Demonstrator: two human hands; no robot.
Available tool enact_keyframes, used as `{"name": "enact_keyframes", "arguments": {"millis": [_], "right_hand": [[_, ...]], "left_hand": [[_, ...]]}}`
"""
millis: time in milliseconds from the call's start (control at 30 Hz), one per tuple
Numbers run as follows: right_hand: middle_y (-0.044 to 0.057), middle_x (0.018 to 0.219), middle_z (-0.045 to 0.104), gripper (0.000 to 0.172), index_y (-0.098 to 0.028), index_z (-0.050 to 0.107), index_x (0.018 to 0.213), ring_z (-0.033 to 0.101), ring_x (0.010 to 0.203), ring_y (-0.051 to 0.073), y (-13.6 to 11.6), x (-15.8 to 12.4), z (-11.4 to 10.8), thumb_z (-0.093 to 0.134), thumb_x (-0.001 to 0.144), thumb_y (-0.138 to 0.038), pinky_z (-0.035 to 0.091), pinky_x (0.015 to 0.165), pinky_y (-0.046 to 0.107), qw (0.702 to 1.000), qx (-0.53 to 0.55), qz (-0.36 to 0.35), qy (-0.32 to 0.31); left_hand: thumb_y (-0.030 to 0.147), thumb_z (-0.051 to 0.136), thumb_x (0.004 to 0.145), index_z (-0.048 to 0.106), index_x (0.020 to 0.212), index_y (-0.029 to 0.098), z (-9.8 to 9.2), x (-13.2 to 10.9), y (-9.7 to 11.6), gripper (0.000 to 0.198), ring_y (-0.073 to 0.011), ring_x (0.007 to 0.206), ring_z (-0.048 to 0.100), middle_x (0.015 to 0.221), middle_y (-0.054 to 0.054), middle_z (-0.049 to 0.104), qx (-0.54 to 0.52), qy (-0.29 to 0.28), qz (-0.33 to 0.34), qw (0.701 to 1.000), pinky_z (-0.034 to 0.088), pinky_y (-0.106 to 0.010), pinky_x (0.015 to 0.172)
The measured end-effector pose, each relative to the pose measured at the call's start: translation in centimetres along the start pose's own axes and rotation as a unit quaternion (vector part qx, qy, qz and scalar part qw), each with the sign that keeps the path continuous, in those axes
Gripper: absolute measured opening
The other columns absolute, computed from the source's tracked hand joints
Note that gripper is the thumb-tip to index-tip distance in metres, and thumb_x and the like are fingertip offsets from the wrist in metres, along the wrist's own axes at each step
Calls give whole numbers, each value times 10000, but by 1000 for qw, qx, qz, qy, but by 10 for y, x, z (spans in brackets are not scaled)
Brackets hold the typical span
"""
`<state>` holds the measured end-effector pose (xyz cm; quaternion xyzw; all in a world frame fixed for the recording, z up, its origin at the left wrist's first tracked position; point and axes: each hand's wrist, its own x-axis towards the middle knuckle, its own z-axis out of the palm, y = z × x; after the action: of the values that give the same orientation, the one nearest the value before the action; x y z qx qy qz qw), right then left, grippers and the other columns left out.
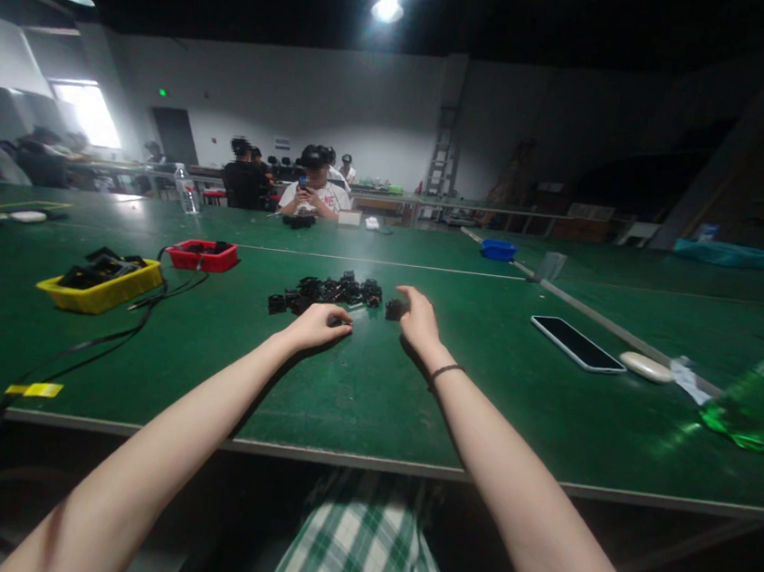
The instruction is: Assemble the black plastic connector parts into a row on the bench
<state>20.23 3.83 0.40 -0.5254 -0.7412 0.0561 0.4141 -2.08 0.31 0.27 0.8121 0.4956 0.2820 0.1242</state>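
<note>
A loose heap of small black plastic parts (337, 292) lies on the green tabletop in front of me. My left hand (315, 326) rests low at the near side of the heap, its fingers curved and its thumb pointing right. Between that thumb and the fingers is a dark gap; whether a small part sits in it I cannot make out. To the right, my right hand (421, 319) has its index finger stretched out and apart from the thumb. A single black part (394, 309) is beside these fingers, separate from the heap; no closed grip on it shows.
Left stand a yellow bin (102, 287) and a red bin (204, 256), both with black parts, beside a black cable (139, 320). Right are a phone (577, 344), a pale oval object (646, 367) and a green bottle (762, 399). A blue bin (499, 250) and a seated person (316, 195) are farther back.
</note>
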Motion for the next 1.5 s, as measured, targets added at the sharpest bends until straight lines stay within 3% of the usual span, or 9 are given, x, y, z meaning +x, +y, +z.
{"name": "enact_keyframes", "arguments": {"millis": [200, 500, 767, 1500], "right_hand": [[54, 1110, 678, 590, -194, 633, 1080, 604, 1074, 183, 10, 2, -6, 373, 636, 94, 461, 975, 332, 996, 27, 63, 57], [92, 1112, 678, 575, -176, 641, 1115, 610, 1077, 204, 11, 0, -9, 409, 656, 82, 461, 970, 334, 993, -15, 112, 30], [85, 1088, 677, 530, -189, 638, 1109, 601, 1070, 210, 12, 0, -7, 450, 680, 60, 451, 972, 347, 992, -48, 118, 0], [63, 1066, 681, 526, -191, 622, 1052, 626, 1004, 167, 18, 1, -3, 426, 645, 78, 469, 929, 314, 993, 2, 113, 21]], "left_hand": [[349, 607, 786, 723, 958, 177, -1, 0, 0, 270, -225, 983, 661, 1024, -54, 732, -2, 0, -4, 1000, 488, -313, 908], [349, 608, 782, 725, 949, 187, 0, 0, 0, 260, -221, 978, 663, 1016, -49, 734, -6, 3, 1, 1000, 490, -316, 917], [353, 603, 786, 721, 956, 179, 0, 0, 0, 270, -219, 982, 662, 1027, -56, 732, -8, -2, -2, 1000, 487, -312, 912], [345, 607, 780, 725, 954, 179, -1, -1, 0, 268, -225, 978, 663, 1016, -56, 733, -9, 2, 0, 1000, 491, -321, 921]]}}
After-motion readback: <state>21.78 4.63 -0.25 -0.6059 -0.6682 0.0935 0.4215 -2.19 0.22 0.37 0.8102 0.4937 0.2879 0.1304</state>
